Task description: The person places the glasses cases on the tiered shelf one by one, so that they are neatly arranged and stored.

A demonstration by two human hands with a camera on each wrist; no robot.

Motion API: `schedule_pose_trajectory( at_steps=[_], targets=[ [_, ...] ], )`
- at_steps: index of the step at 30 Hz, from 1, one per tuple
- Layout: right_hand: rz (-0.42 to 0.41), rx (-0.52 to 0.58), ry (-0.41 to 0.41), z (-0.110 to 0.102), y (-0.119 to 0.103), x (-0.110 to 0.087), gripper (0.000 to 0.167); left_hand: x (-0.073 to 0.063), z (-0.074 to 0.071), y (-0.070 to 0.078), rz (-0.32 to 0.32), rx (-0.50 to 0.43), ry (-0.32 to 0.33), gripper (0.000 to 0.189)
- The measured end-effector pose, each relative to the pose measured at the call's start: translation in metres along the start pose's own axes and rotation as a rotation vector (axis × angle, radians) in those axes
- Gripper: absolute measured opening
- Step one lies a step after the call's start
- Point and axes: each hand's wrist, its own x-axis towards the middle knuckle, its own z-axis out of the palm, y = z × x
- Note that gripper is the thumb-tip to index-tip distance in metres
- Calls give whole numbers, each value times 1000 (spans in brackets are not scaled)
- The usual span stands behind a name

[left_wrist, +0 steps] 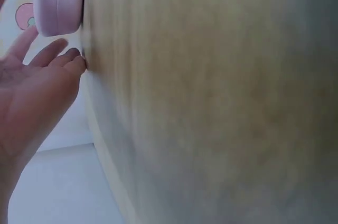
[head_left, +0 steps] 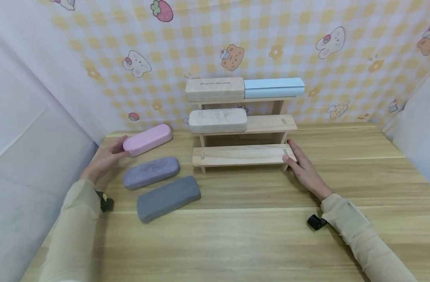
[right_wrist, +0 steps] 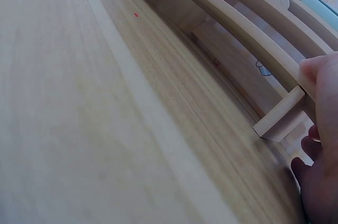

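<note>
A pink glasses case (head_left: 148, 140) lies on the table at the far left. My left hand (head_left: 105, 159) is at its near left end, thumb and fingers spread around that end; in the left wrist view a gap shows between the palm and the pink case (left_wrist: 58, 2). At the right end of the lowest tier of a wooden three-tier stand (head_left: 239, 154), my right hand (head_left: 306, 172) grips the board, thumb on top. The right wrist view shows that thumb at the board's edge and the other fingers low beside the stand's leg (right_wrist: 280, 115).
A purple case (head_left: 151, 172) and a grey case (head_left: 168, 198) lie in front of the pink one. On the stand's top tier sit a beige case (head_left: 215, 90) and a light blue case (head_left: 274, 88). The middle tier holds a whitish patterned case (head_left: 217, 120). A checked curtain (head_left: 186, 51) hangs behind.
</note>
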Motion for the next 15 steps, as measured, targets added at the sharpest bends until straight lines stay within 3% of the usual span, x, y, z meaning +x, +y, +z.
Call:
schedule_pose_trajectory(
  at_steps=[4, 15],
  targets=[
    [-4, 6, -1, 1, -1, 2, 64, 2, 0, 2, -71, 41, -16, 89],
    [-4, -2, 3, 0, 1, 0, 64, 10, 4, 2, -57, 133, 8, 93]
  ],
)
